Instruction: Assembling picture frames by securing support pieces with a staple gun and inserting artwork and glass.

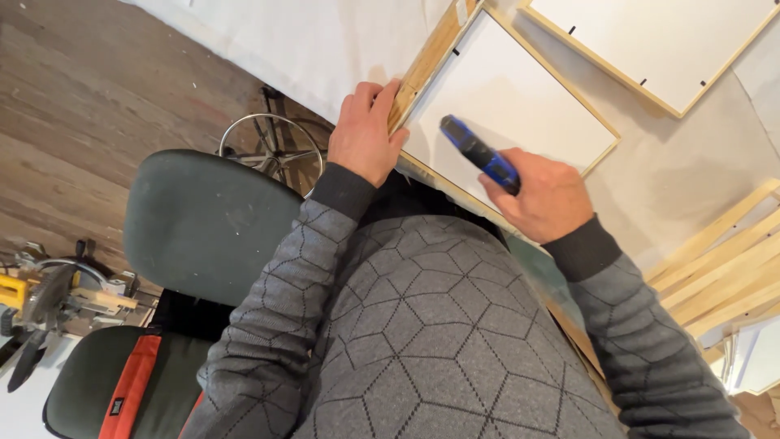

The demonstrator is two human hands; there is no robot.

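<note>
the left hand (pixel 363 132) is clamped on the left rail of a wooden picture frame (pixel 422 61), fingers curled over the wood, pinning it to the paper-covered desk (pixel 699 171). the frame lies face-down with its white backing board (pixel 504 106) up, at twelve o'clock from the person's chest. the right hand (pixel 543 195) is closed around a blue and black power tool (pixel 479 154), whose nose points toward ten o'clock and hangs over the backing. this looks like the fastening step. the next move seems to call for bringing the nose down by the rail while the left hand holds firm. a second frame (pixel 650 93) lies at one o'clock, wood strips (pixel 723 268) at four.
</note>
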